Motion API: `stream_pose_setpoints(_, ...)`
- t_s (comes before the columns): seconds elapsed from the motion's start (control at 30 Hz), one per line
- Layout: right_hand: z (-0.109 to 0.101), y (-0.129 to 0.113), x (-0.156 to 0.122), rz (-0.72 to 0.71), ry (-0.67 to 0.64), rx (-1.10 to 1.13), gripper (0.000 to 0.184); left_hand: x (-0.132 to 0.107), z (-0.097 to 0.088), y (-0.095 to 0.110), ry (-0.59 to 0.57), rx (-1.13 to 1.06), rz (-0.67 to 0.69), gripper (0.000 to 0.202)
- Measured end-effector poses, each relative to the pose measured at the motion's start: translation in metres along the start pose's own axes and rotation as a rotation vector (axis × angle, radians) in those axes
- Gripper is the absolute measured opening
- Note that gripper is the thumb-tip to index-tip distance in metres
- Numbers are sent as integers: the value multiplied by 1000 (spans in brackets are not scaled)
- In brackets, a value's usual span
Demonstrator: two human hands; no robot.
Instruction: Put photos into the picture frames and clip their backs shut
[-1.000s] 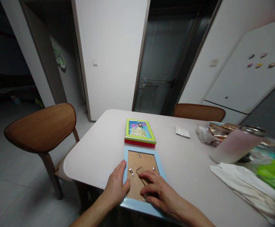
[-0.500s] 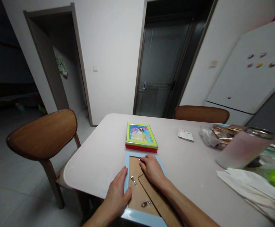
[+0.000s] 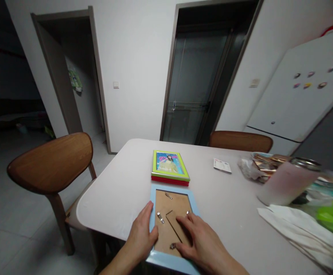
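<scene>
A light blue photo frame [image 3: 155, 199] lies face down, its brown backing board [image 3: 166, 233] showing. Small metal clips sit on the board: one near the top [image 3: 168, 196], one on the left [image 3: 160, 217], one at the right edge and one low down. A dark L-shaped line runs across the board's middle. My left hand [image 3: 142, 229] holds the frame's left side, fingers along the edge and thumb at its border. Over the board's lower right is my right hand [image 3: 202, 238], fingers apart, fingertips by the right clip [image 3: 188, 212] and thumb at the lower clip [image 3: 172, 246].
Just beyond the frame, a green photo frame [image 3: 170, 164] lies atop red ones [image 3: 170, 181]. Further right are a small white card [image 3: 222, 165], a pink-white bottle [image 3: 288, 181], plastic bags [image 3: 248, 169] and a white cloth [image 3: 298, 229]. Wooden chairs stand at left [image 3: 51, 162] and behind [image 3: 241, 141].
My right hand has left the top clip and moved down to the board's lower right. The top clip is now uncovered and lies slanted. My left hand stays at the frame's left side.
</scene>
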State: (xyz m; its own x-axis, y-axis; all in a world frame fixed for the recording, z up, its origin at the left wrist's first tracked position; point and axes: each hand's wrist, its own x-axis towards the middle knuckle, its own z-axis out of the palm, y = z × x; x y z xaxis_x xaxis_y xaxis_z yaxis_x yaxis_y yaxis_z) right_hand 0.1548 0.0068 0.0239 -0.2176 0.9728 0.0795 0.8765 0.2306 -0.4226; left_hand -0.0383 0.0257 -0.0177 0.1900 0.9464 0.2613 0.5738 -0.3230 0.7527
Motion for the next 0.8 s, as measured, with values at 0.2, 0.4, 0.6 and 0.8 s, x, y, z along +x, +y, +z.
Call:
stream_pose_setpoints(0.2,-17,-6,0,1,12,66,40,3,-6,12,-6,-81,-66,54)
stream_pose_setpoints(0.4,-34,-34,6,-103,99,146,35,16,-25,38,61,-464,-179,29)
stream_pose_setpoints(0.6,-18,14,9,88,219,79,43,15,-73,-9,50,-492,-339,21)
stream_pose_setpoints(0.8,0,56,10,243,151,-44,54,9,-110,-55,151,-312,-397,18)
